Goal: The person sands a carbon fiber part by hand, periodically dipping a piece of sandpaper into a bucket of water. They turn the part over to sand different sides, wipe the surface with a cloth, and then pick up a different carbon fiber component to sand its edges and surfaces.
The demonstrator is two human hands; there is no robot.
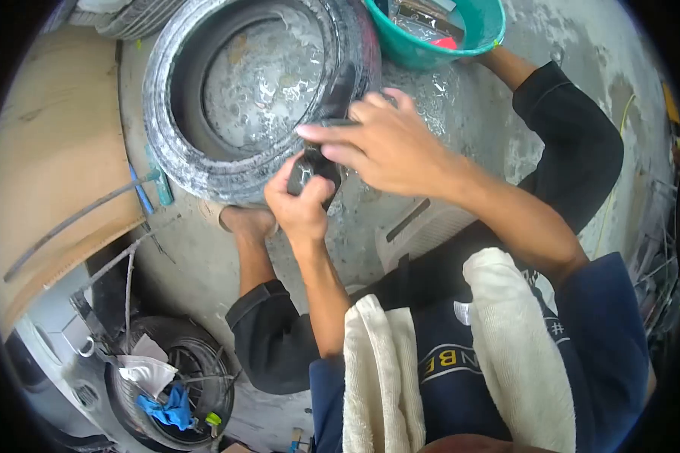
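Note:
My left hand [302, 202] is closed around a shiny, wet black rubber piece [307, 172], its thumb pressed on top. This piece looks like part of an inner tube; its full shape is hidden by my hands. Just above, my right hand [393, 143] bends over the rubber with its fingers closed. A thin dark edge shows at those fingers, but I cannot make out what it belongs to. Behind both hands lies a tyre [196, 162] on its side, its rim streaked white and wet. A dark strip [340, 90] crosses the tyre's right side above my right hand.
A green basin [412, 57] with water, a red item and other pieces stands at the upper right. Left are a wooden board [60, 151] and a metal bar [75, 223]. A wheel [196, 370] with a blue glove [170, 408] lies lower left. The concrete floor is wet.

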